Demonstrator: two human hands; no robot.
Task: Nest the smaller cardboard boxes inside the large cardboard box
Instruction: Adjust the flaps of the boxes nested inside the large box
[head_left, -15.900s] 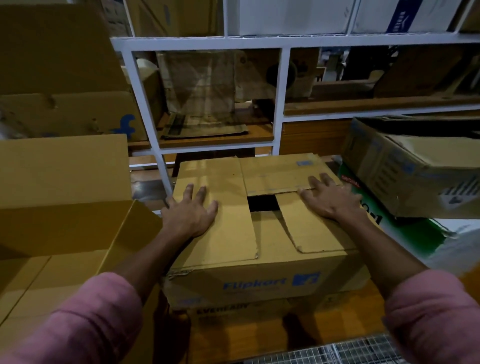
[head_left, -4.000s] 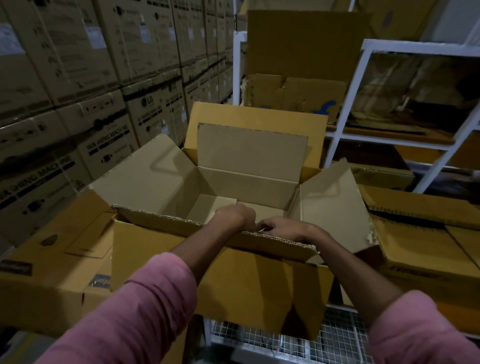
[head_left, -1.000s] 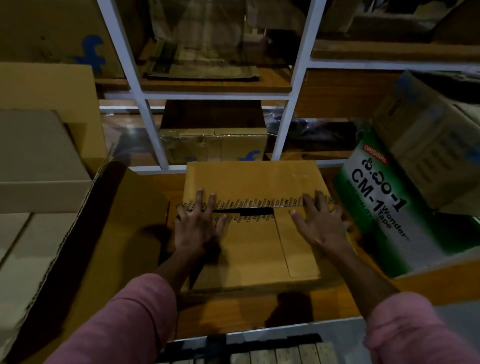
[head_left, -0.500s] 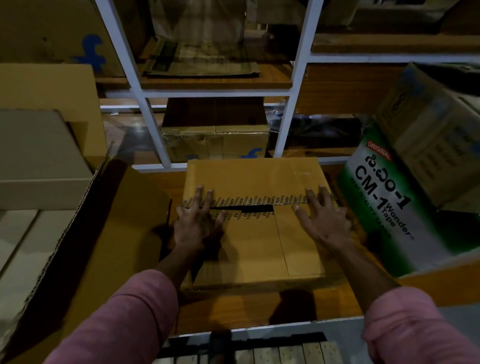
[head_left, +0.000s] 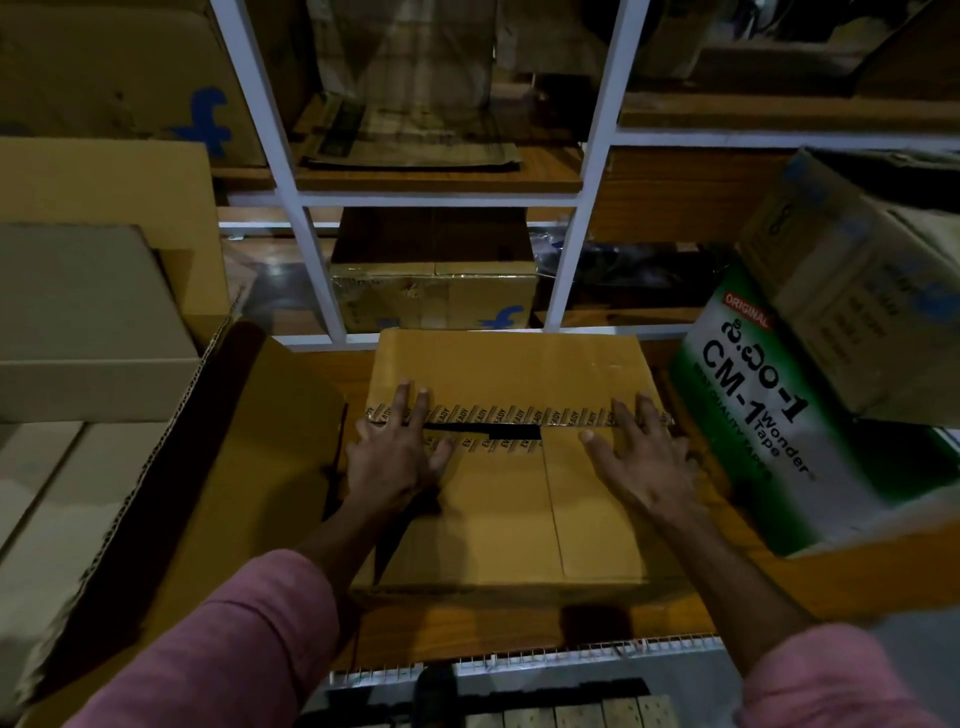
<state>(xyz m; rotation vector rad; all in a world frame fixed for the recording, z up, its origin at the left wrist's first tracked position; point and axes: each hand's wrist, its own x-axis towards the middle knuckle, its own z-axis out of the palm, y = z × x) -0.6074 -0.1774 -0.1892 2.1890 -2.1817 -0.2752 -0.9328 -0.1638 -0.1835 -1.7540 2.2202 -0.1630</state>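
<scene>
Head view, looking down over two pink sleeves. Left hand (head_left: 395, 457) laid flat, fingers straight and spread, pressing the near-left flap of the small cardboard box (head_left: 511, 467); right hand (head_left: 641, 457) likewise flat and open on the right flap, fingertips reaching the printed tape strip (head_left: 519, 415). Nothing gripped by either. Probably pressing the flaps down to close the top before lifting, since a dark slit (head_left: 483, 430) gapes between the far and near flaps.

Box resting on a brown wooden shelf board (head_left: 493, 629), square to the viewer, just in front of the white metal rack frame (head_left: 322, 280). To the left, touching or nearly touching it, the large cardboard box (head_left: 171, 499), one flap folded outward with a raw corrugated edge showing; inside, pale lids of boxes already nested (head_left: 67, 322). Judged: this small box next for nesting, well within reach of the opening.

Materials: plain kraft corrugated board, matte, creased at the flap folds, tape glossy with repeated black lettering. At right, a green and white printed carton (head_left: 769, 415) leaning, with a worn brown carton (head_left: 852, 312) tilted on top of it. Behind the rack, another taped carton with a blue logo (head_left: 436, 301). Wire mesh edge (head_left: 519, 662) below the board.
</scene>
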